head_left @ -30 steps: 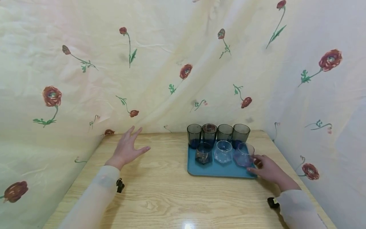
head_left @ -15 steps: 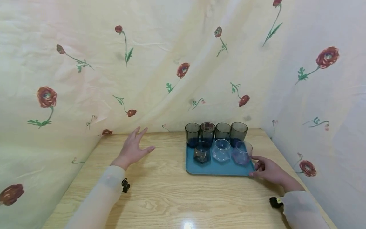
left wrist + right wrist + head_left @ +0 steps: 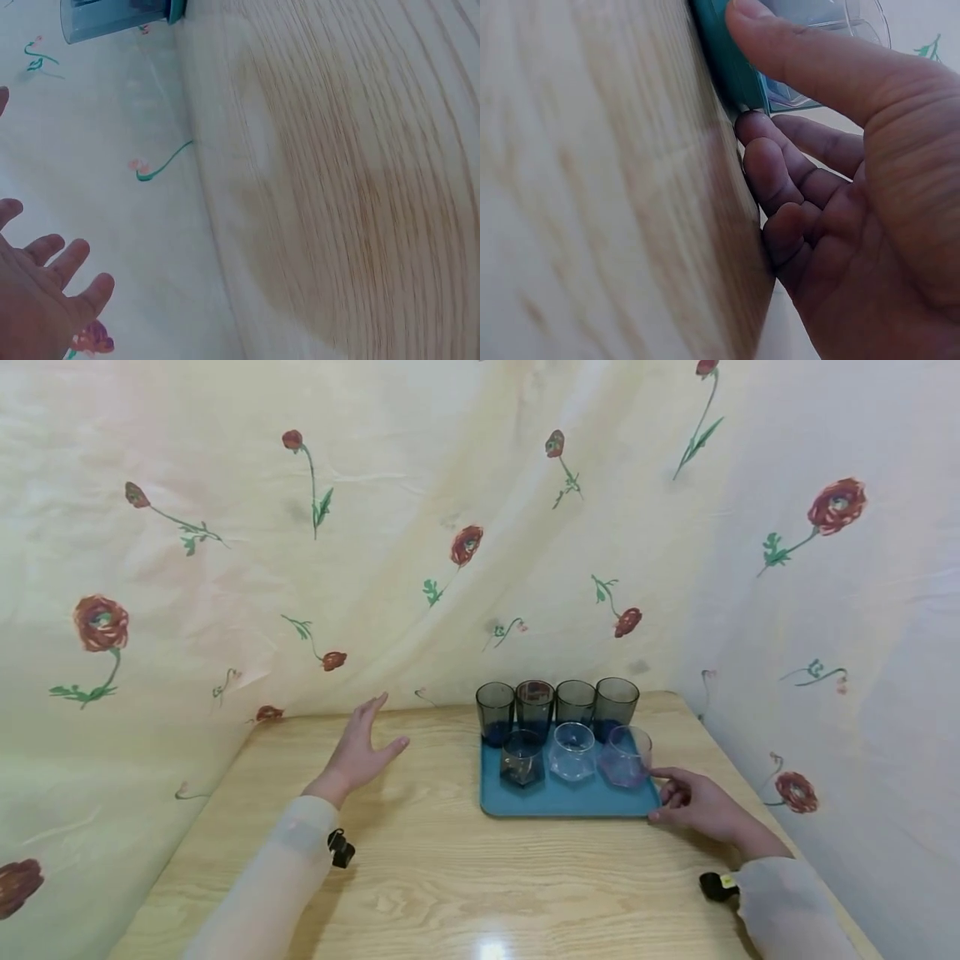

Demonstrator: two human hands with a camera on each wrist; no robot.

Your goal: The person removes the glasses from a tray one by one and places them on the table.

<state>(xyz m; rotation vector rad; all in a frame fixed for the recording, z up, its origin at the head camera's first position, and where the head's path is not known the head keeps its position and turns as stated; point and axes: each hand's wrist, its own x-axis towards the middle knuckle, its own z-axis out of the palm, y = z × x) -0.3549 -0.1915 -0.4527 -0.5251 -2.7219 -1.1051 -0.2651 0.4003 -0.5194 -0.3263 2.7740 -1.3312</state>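
Observation:
A blue tray (image 3: 573, 804) stands on the wooden table, bearing glasses in two rows. Along its back are several tall smoky glasses (image 3: 495, 714). In front of them are a dark faceted glass (image 3: 522, 762), a clear one (image 3: 573, 752) and a pale pinkish one (image 3: 626, 758). My right hand (image 3: 701, 806) grips the tray's front right corner. In the right wrist view its thumb lies along the tray's edge (image 3: 727, 60), with curled fingers (image 3: 769, 172) low at the side, against the tabletop. Away to the left, my left hand (image 3: 356, 756) hovers with spread fingers, holding nothing.
A pale cloth (image 3: 375, 543) printed with red flowers hangs behind the table and down both sides. Wood-grain tabletop (image 3: 450, 877) stretches before the tray and left of it. Black wrist devices (image 3: 341, 848) sit at both cuffs.
My right hand has shifted from beside the pinkish glass onto the tray's corner, its thumb now at the edge. My left hand has moved slightly right, toward the tray. The view has turned a little.

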